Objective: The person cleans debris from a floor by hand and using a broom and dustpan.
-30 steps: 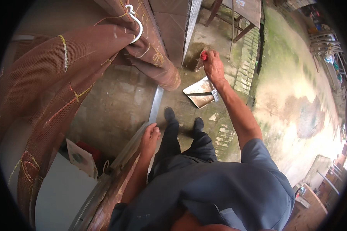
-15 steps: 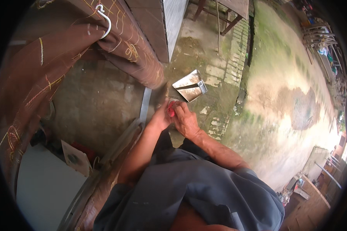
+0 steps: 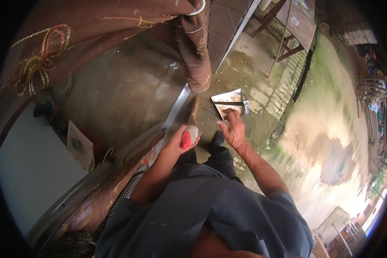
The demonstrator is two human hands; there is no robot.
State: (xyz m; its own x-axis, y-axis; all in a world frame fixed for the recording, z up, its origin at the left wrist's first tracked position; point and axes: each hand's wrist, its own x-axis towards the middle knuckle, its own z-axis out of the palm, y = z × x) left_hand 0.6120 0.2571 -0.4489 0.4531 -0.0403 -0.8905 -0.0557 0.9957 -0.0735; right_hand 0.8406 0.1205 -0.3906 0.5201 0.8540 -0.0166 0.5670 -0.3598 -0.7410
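Observation:
My left hand [image 3: 177,141] is closed round the handle end of a broom [image 3: 186,140], wrapped in red and pale material. Beyond the fist, its brownish lower part points away toward the doorway strip. My right hand [image 3: 234,131] holds nothing, its fingers apart. Those fingertips overlap the near edge of a metal dustpan [image 3: 226,98] in the picture; whether they touch it I cannot tell. The dustpan lies on the floor ahead of my right foot, with a dark bar across it and dirt-coloured marks inside.
A brown curtain [image 3: 198,64] with gold stitching hangs at the upper left, gathered by a white hook [image 3: 198,7]. A metal threshold strip [image 3: 177,103] crosses the floor. At the upper right stands a wooden table [image 3: 297,26]; mossy concrete [image 3: 305,116] stretches to the right.
My right hand has let go of the red wrapped handle and moved right, its fingers opening. The left hand keeps the broom. The view has shifted, so the curtain and dustpan appear farther right.

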